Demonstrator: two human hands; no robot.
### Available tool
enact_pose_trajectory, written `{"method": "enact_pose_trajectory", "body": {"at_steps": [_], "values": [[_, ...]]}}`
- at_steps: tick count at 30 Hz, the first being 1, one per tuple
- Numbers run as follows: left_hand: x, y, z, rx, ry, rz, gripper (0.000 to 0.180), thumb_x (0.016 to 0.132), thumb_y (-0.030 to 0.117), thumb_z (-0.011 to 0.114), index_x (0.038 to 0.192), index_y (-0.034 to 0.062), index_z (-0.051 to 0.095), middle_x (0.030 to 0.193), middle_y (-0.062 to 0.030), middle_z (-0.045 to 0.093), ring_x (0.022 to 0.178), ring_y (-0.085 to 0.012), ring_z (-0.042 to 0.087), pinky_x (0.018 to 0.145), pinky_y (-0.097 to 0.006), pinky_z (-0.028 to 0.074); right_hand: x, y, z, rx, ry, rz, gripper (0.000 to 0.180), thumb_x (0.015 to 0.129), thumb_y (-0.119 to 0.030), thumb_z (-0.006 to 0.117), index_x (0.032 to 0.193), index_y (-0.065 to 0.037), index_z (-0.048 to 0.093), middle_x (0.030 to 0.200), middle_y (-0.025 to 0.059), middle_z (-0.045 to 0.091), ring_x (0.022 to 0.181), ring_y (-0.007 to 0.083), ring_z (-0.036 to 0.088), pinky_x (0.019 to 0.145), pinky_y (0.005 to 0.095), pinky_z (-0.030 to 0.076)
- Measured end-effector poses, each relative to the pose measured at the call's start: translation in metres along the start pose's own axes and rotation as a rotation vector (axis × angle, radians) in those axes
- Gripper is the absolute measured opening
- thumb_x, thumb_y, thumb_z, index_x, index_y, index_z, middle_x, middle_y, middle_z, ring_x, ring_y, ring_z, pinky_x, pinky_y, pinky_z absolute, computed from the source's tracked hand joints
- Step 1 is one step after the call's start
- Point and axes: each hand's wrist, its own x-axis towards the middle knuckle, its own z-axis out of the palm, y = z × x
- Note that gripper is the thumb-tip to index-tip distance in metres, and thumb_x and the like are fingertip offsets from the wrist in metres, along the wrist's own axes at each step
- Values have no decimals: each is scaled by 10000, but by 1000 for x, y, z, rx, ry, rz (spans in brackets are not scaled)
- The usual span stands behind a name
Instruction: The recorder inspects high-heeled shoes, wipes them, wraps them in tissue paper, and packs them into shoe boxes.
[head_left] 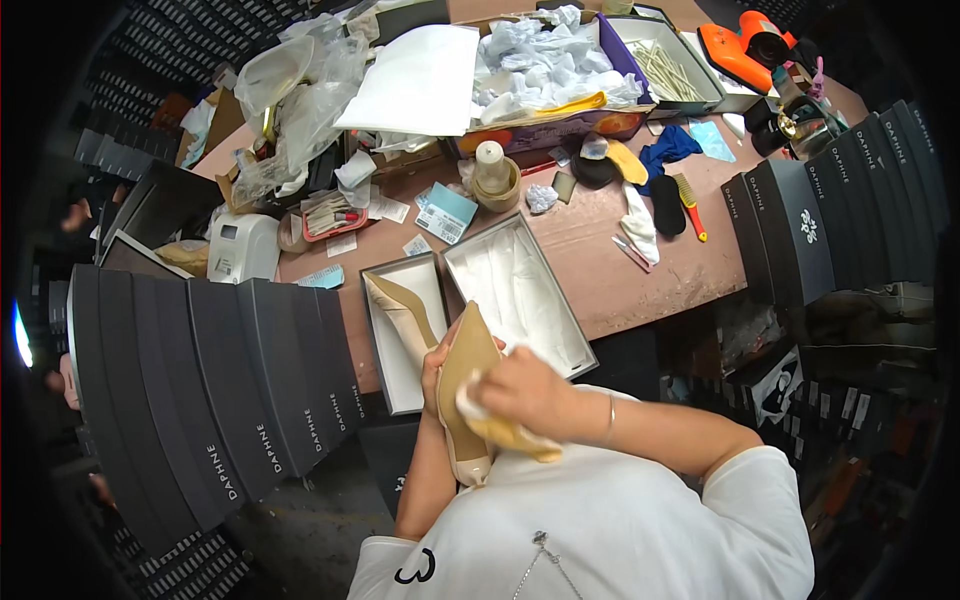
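A beige pointed-toe shoe is tilted with its tan sole facing up and its toe pointing away from me. My left hand is closed around its side. Against the sole, my right hand, slightly blurred, grips a yellow and white cloth. A matching shoe lies on its side in the open shoebox just beyond my left hand. To the right of that box sits its lid or second half, lined with white paper.
Dark shoeboxes stand in rows at left and right. On the pink table are a brush, a bottle, a white label printer, a blue cloth and a carton of crumpled paper.
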Motion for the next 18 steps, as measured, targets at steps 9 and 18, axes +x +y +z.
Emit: {"method": "enact_pose_trajectory", "body": {"at_steps": [9, 18], "values": [[-4, -4, 20, -145, 349, -38, 648, 908, 465, 372, 1428, 80, 356, 1157, -196, 564, 995, -301, 606, 834, -408, 518, 33, 31, 16, -177, -42, 48, 304, 650, -164, 681, 934, -95, 596, 881, 49, 616, 790, 189, 547, 708, 332, 386], [-8, -9, 10, -286, 432, -25, 643, 922, 486, 273, 1384, 57, 402, 1091, -175, 585, 920, -305, 609, 779, -426, 523, 43, 48, 2, -152, -15, 197, 157, 785, -135, 593, 935, -89, 608, 791, 79, 533, 828, 256, 570, 813, 317, 422]]}}
